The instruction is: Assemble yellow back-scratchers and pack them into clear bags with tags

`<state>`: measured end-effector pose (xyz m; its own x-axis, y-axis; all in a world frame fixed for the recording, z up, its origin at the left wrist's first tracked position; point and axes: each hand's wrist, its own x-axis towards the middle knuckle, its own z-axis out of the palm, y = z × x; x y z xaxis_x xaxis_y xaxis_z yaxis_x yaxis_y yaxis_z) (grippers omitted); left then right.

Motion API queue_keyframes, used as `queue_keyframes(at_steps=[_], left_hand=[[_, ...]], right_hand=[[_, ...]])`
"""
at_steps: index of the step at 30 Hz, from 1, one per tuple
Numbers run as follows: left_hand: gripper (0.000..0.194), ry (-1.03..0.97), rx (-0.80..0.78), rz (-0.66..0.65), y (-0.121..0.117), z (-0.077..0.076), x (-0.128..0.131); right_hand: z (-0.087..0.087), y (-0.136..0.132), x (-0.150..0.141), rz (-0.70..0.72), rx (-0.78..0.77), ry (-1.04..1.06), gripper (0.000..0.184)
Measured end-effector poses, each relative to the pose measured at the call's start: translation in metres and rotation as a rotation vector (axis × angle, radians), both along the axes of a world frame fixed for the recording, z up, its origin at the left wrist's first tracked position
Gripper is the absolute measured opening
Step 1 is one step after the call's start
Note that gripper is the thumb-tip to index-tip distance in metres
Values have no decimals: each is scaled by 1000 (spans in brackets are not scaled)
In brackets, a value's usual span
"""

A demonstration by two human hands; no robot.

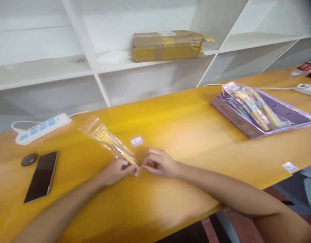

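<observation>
My left hand [117, 172] is closed round the lower end of a clear plastic bag [91, 125]. Inside the bag lies what looks like a back scratcher [104, 136], with a yellow pronged head, a thin dark metal neck and a yellow handle. Its head points up and to the left, away from me. Just right of the handle end is my right hand [160, 163], thumb and forefinger pinched together. Whether anything is between those fingertips is too small to tell. A small purple-and-white sticker or card [137, 141] lies on the table above the hands.
On the right, a purple display box [236, 118] holds several bagged yellow-handled items [256, 108]. A phone [41, 177], a dark earbud case [29, 159] and a white power strip [44, 129] lie left. A taped carton [167, 47] sits on the shelf [112, 64] behind.
</observation>
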<state>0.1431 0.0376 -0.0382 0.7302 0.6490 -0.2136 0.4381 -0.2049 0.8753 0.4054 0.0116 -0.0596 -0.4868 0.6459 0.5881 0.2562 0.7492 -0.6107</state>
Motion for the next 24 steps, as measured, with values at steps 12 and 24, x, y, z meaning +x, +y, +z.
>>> queue_keyframes(at_steps=[12, 24], left_hand=[[45, -177, -31, -50, -1, -3, 2], [20, -39, 118, -34, -5, 3, 5]], right_hand=[[-2, -2, -12, -20, -151, 78, 8], [-1, -4, -13, -13, -116, 83, 10]])
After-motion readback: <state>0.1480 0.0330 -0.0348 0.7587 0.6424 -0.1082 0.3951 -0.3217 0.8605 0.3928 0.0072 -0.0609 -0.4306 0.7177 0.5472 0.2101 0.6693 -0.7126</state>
